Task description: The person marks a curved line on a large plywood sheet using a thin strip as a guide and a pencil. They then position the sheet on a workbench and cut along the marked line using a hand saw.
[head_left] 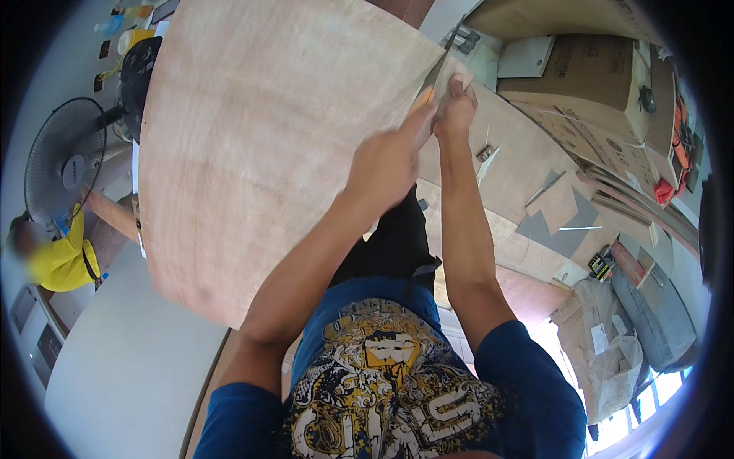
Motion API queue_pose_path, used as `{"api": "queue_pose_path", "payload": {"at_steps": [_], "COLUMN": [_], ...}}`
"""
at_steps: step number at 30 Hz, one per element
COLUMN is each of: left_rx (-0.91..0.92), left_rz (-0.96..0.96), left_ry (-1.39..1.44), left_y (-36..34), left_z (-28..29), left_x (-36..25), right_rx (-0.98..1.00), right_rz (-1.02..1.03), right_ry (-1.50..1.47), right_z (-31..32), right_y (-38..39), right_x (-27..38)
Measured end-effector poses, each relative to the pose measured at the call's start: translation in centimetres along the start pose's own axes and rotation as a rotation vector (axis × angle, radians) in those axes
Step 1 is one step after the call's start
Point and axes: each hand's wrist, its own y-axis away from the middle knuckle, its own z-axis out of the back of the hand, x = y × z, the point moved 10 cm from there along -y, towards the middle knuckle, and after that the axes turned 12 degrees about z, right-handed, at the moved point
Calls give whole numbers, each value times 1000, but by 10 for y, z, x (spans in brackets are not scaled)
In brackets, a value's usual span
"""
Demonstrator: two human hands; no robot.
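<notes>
A large pale plywood sheet (pixel 252 138) fills the upper middle. My left hand (pixel 386 161), slightly blurred, is closed on the orange handle of a saw (pixel 425 98), whose thin dark blade reaches up and away along the sheet's right side. Just to the right, my right hand (pixel 457 107) grips a narrow plywood piece (pixel 464 76) at the sheet's edge, its fingers curled over it close beside the saw.
At the left are a fan (pixel 65 153), a person in yellow (pixel 65 256) and a white board (pixel 130 344). Cardboard boxes (pixel 573 92), plywood offcuts (pixel 550 203), grey pieces (pixel 550 233) and wrapped bundles (pixel 646 306) lie at the right.
</notes>
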Motion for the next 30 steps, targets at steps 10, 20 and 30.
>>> {"api": "queue_pose_path", "payload": {"at_steps": [10,20,30], "left_rx": [20,179,38], "left_rz": [-3,177,88], "left_ry": [47,45,-10], "left_y": [35,107,12], "left_z": [10,38,-7], "left_x": [21,22,14], "right_rx": [5,92,52], "right_rz": [18,63,45], "right_ry": [-74,3,20], "right_z": [-3,3,-14], "right_y": [1,-9,-7], "right_x": [-3,-8,3]}}
